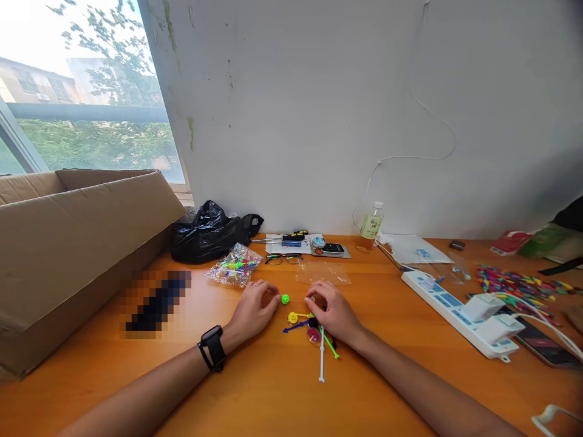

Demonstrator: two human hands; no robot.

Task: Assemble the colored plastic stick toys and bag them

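My left hand [254, 308], with a black watch on the wrist, rests on the orange table [273, 394]; its curled fingers pinch a small green round piece [285, 299]. My right hand [331, 311] lies close beside it, fingers curled over something small I cannot make out. Between and below the hands lie small plastic toy parts: a yellow piece [294, 317], a blue stick [296, 326], a red disc [313, 335], a green stick [331, 346] and a white stick [322, 358].
A clear bag of coloured parts [234, 265] and an empty clear bag [322, 273] lie behind the hands. A large cardboard box [68, 243] stands left, a black plastic bag [209, 233] behind. Glasses [283, 259], a bottle [371, 223], a power strip [460, 311] and coloured pieces [519, 284] lie right.
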